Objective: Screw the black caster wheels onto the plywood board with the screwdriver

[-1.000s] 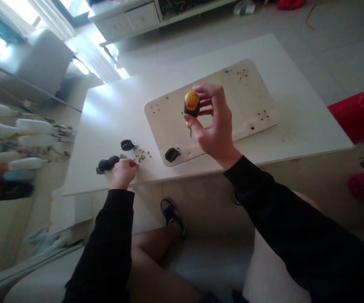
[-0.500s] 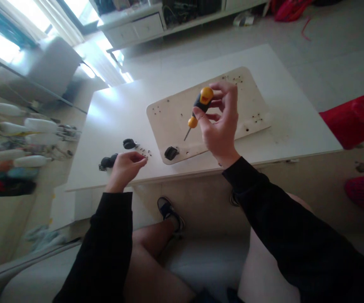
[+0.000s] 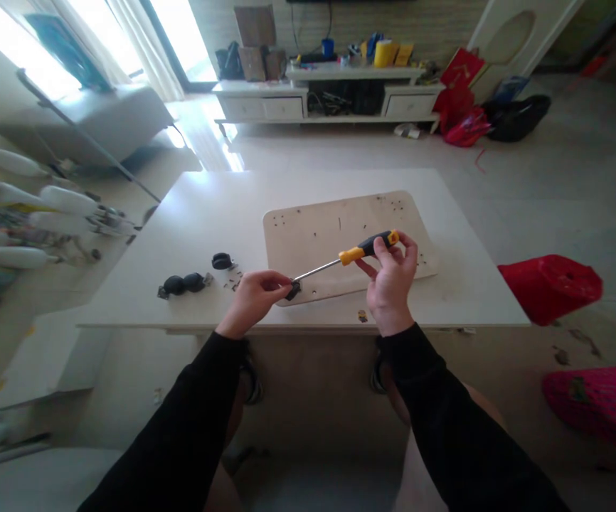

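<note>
My right hand (image 3: 392,288) grips a yellow-and-black screwdriver (image 3: 368,247) by its handle. The shaft slants down to the left, and its tip meets a black caster wheel (image 3: 293,290) at the near left corner of a beige board (image 3: 329,256). Right beside that caster, my left hand (image 3: 257,297) has thumb and fingers pinched together; whatever is between the fingertips is too small to make out. Loose screws (image 3: 232,284) lie on the table left of this hand, with a black caster (image 3: 222,261) behind them and more casters (image 3: 184,283) farther left.
The board with its groups of holes lies on a white table (image 3: 142,284). A small brass-coloured piece (image 3: 362,316) sits near the front edge. Red stool (image 3: 550,288) and pink basket (image 3: 601,402) stand to the right. A white cabinet (image 3: 265,108) is across the floor.
My left hand has moved right from the loose screws to the caster on the board. The screwdriver has come down and tilted flatter, its tip now at that caster. The view has lifted.
</note>
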`<state>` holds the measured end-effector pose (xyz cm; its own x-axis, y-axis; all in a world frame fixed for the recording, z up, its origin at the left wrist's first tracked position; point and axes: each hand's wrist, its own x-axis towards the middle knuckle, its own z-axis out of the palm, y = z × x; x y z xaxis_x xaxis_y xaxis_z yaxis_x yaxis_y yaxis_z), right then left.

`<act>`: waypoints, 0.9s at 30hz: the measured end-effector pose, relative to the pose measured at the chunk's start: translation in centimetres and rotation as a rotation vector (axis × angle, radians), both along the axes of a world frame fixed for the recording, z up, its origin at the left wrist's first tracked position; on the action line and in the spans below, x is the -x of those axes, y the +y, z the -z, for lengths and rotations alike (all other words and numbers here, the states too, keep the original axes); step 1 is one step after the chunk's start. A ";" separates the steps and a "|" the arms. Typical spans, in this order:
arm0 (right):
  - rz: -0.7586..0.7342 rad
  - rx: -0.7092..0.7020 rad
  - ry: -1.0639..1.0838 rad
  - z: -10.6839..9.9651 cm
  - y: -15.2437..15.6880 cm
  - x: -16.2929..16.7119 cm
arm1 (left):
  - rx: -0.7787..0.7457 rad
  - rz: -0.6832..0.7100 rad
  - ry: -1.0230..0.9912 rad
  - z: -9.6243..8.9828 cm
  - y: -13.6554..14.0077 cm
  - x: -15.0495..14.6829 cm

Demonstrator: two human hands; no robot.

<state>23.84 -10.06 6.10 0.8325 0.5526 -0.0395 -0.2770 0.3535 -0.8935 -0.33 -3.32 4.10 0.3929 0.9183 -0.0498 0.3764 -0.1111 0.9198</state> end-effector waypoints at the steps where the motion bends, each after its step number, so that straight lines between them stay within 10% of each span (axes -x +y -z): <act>1: 0.015 0.007 0.015 -0.1 0.0 -0.1 | 0.021 0.007 -0.022 -0.1 0.1 -0.2; 27: -0.014 -0.046 -0.059 -0.3 -0.5 -1.0 | 0.118 0.042 -0.347 0.0 0.5 -0.1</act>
